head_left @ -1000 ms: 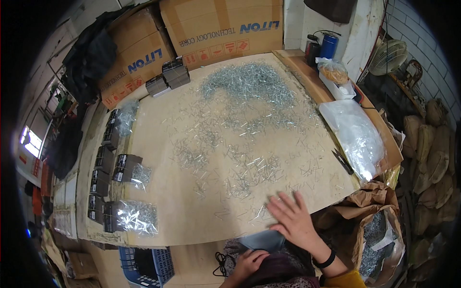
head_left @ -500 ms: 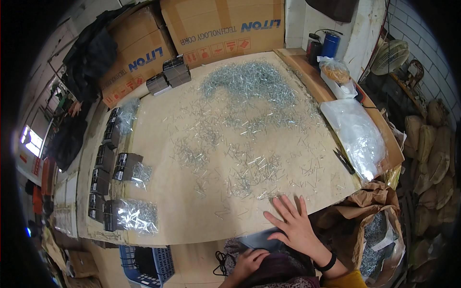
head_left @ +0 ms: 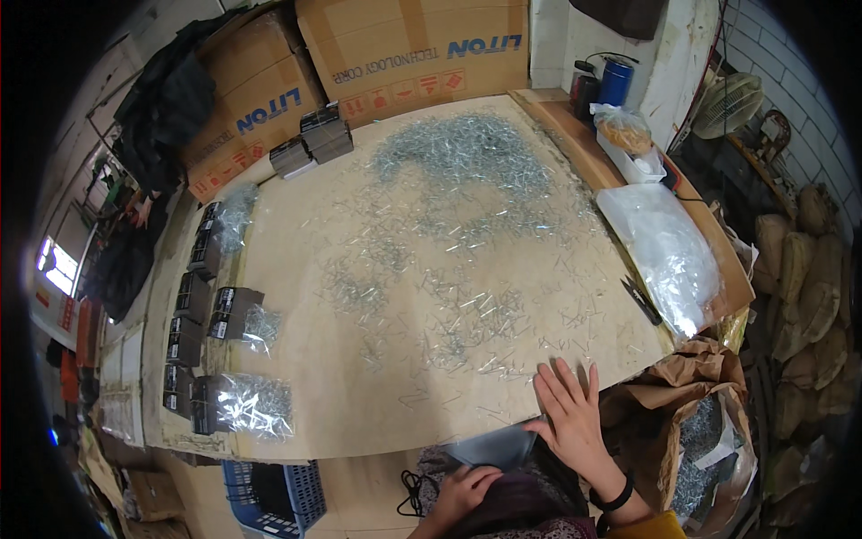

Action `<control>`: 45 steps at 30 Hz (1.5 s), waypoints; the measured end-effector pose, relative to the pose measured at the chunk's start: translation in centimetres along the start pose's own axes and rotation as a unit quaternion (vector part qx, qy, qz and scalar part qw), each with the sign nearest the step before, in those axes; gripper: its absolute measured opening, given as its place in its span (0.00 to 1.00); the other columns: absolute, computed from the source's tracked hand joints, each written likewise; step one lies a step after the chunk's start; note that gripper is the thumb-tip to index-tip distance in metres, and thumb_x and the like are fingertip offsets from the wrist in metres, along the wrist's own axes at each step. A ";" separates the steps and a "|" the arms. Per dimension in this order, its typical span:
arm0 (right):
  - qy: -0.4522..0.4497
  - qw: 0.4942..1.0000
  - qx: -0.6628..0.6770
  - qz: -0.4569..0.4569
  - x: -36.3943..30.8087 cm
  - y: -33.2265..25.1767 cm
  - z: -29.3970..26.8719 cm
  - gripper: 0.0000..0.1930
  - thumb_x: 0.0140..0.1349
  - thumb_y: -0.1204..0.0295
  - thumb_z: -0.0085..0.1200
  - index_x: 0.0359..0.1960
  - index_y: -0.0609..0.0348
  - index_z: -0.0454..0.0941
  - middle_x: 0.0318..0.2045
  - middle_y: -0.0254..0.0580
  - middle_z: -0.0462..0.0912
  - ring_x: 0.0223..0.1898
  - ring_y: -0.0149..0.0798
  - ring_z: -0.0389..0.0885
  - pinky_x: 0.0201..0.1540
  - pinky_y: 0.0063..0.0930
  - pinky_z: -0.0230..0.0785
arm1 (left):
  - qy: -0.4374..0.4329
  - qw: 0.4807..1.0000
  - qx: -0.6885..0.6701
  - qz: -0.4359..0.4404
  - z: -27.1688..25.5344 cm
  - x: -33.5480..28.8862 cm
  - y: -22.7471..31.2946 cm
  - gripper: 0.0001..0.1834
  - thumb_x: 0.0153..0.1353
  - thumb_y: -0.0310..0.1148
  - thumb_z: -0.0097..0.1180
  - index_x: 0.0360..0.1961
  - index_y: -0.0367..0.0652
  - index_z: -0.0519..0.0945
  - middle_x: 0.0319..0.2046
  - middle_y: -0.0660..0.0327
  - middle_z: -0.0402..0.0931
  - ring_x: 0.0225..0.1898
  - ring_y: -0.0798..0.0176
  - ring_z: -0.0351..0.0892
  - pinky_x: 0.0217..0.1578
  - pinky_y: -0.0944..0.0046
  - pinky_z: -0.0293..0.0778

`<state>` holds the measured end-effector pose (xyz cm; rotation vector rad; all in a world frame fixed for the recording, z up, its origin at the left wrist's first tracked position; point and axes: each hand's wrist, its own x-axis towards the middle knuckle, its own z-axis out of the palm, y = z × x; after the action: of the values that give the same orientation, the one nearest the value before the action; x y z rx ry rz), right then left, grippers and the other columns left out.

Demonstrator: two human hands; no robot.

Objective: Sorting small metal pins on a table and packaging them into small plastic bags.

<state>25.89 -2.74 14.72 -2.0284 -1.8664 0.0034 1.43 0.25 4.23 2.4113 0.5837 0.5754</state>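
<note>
My right hand [head_left: 572, 422] lies flat near the table's front right edge, fingers stretched and slightly spread, holding nothing. Beyond its fingertips are loose thin metal pins [head_left: 480, 314], scattered over the pale tabletop [head_left: 296, 359]. A larger heap of the same pins [head_left: 467, 148] spreads toward the back. Just under the front edge is a blue-grey tray [head_left: 494, 446], mostly hidden by the table and my hands. With curled fingers, my left hand [head_left: 467, 492] grips the tray's near side; its exact hold is partly hidden.
Bundled dark card packs [head_left: 184, 341] and clear bags of pins [head_left: 256, 404] line the left side. Cardboard boxes [head_left: 413, 49] stand behind. Black snips [head_left: 642, 301] and plastic bags [head_left: 660, 251] lie at right, above an open paper sack [head_left: 700, 449]. A blue basket [head_left: 274, 494] sits below.
My right hand has moved a little to the right along the front edge, and its fingers are closer together. My left hand stays at the tray.
</note>
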 end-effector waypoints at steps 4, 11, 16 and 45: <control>-0.017 1.000 0.013 0.017 -1.0 -0.7 -0.2 0.38 0.57 0.51 0.59 0.64 0.61 0.66 0.68 0.43 0.66 0.72 0.49 0.57 0.69 0.70 0.36 | 0.001 1.000 -0.002 0.000 0.0 0.2 -0.1 0.09 0.56 0.29 0.62 0.39 0.47 0.86 0.41 0.73 0.83 0.31 0.62 0.79 0.32 0.63 0.81; -0.023 0.999 0.021 -0.020 -0.3 -0.9 -0.1 0.36 0.57 0.50 0.57 0.66 0.51 0.67 0.67 0.39 0.67 0.71 0.47 0.57 0.70 0.69 0.33 | 0.015 1.000 -0.017 -0.007 0.1 0.3 0.0 0.07 0.56 0.29 0.63 0.37 0.46 0.86 0.40 0.71 0.83 0.30 0.61 0.79 0.32 0.62 0.81; -0.026 0.999 0.002 -0.030 0.2 -1.4 0.7 0.35 0.57 0.50 0.57 0.66 0.50 0.67 0.67 0.38 0.66 0.71 0.47 0.58 0.68 0.70 0.40 | 0.018 1.000 -0.022 -0.012 0.3 0.2 -0.2 0.07 0.56 0.29 0.63 0.37 0.46 0.86 0.39 0.71 0.83 0.30 0.61 0.79 0.32 0.62 0.81; 0.001 0.999 0.046 0.013 -3.1 -2.6 1.8 0.35 0.57 0.51 0.60 0.64 0.53 0.69 0.67 0.34 0.68 0.71 0.47 0.58 0.66 0.75 0.34 | 0.005 0.999 -0.034 -0.026 0.5 0.0 -0.4 0.07 0.58 0.29 0.62 0.38 0.48 0.86 0.40 0.70 0.83 0.32 0.61 0.81 0.34 0.62 0.81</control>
<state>22.59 -5.12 12.95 -1.9899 -1.8042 0.0932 1.56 0.34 3.62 2.3233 0.6199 0.5775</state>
